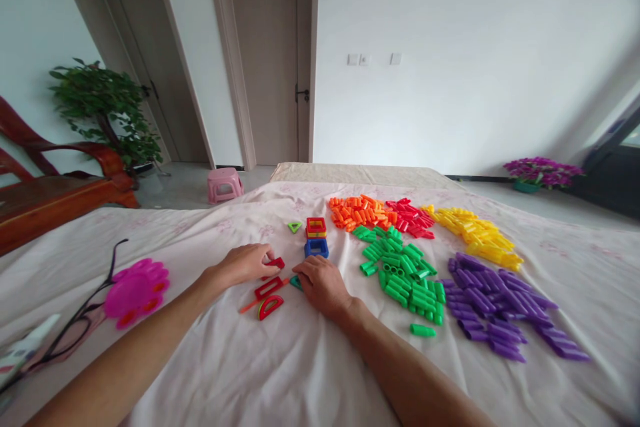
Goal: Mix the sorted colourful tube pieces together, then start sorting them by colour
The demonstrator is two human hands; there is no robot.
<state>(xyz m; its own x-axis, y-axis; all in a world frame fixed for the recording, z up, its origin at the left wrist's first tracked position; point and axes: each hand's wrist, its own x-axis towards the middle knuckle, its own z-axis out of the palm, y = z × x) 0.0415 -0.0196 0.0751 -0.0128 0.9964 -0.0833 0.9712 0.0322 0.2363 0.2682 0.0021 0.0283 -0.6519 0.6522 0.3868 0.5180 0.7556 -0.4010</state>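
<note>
My left hand (pixel 249 263) is closed on a red piece (pixel 273 267), its fingertips on the piece's upper side. Close by to the right, my right hand (pixel 323 282) has its curled fingers at a teal piece (pixel 296 282), which the hand partly covers. Just beyond it a stack of blue square frames (pixel 317 248) lies below a stack of red and yellow ones (pixel 315 227). A small green triangle (pixel 295 227) sits to their left. Nearer me are a red rectangular frame (pixel 269 288), an orange stick (pixel 249 307) and a red half-round piece (pixel 271 307).
Piles of orange (pixel 361 212), red (pixel 411 218), yellow (pixel 477 237), green (pixel 406 270) and purple (pixel 493 303) tubes cover the cloth at right. At left lie a pink paw-shaped tray (pixel 135 290), glasses (pixel 75 320) and a white object (pixel 25 350).
</note>
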